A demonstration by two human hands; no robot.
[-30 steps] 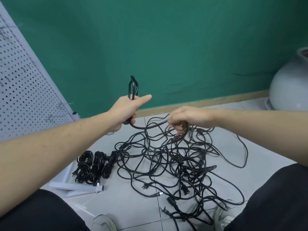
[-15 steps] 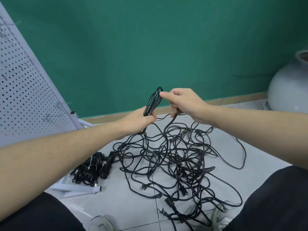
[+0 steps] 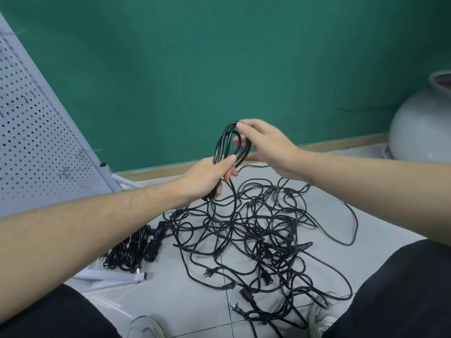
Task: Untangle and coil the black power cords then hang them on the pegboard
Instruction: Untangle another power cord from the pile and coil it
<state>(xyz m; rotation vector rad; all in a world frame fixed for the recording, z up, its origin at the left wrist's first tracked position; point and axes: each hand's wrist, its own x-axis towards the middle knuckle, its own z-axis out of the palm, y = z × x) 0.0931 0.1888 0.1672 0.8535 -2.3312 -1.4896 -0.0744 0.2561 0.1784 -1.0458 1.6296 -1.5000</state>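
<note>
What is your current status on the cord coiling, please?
Left hand grips the half-wound black cord coil; right hand fingers guide its top loop. Tangled black cord pile on the floor, trailing from the coil. White perforated pegboard left, nothing hung.

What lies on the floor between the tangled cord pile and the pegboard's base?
In the head view, three already coiled cord bundles lie side by side between the tangled pile and the pegboard base, their right edge touching the pile's outer loops.
</note>
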